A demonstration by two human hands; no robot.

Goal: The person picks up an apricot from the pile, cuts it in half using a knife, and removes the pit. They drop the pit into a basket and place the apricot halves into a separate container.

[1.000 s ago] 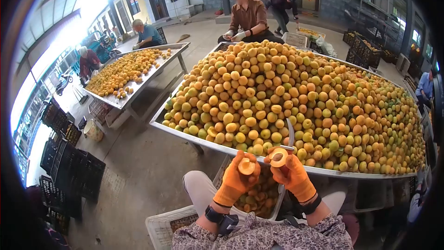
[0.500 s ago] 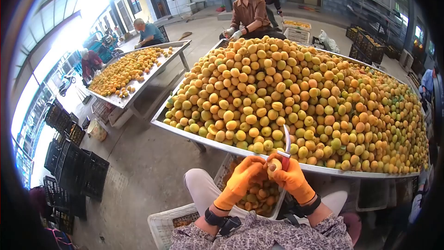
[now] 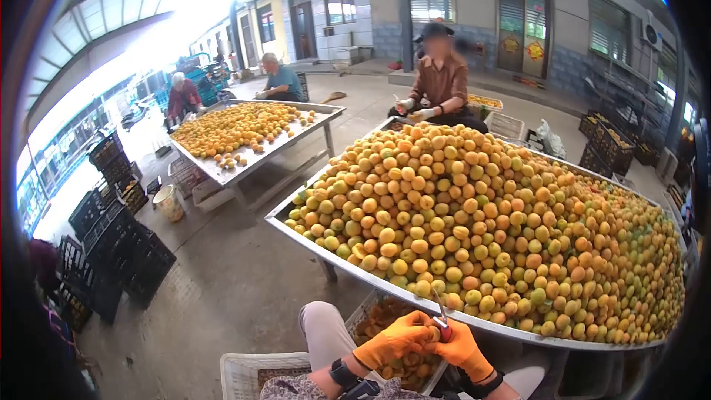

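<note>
My left hand (image 3: pixel 398 339), in an orange glove, is closed with its fingertips around an apricot (image 3: pixel 432 334), which is mostly hidden by the gloves. My right hand (image 3: pixel 464 350), gloved the same way, grips a small knife (image 3: pixel 444 327) with a red handle and a curved blade pointing up. Both hands meet just in front of the metal rim of a table (image 3: pixel 355 274) heaped with apricots (image 3: pixel 444 215). Below them, between my knees, a crate (image 3: pixel 358 314) contains cut apricot pieces (image 3: pixel 409 367).
A second white crate (image 3: pixel 244 363) stands by my leg. Across the table sits a person (image 3: pixel 440 81) in a brown shirt. Two more people work at another apricot table (image 3: pixel 315 124) at the left. Black crates (image 3: pixel 122 252) are stacked on the left floor, near a bucket (image 3: pixel 169 204).
My view has tilted upward, so the hands and table appear lower. My hands stay together with the knife, and the apricot between them is now more covered by the fingers.
</note>
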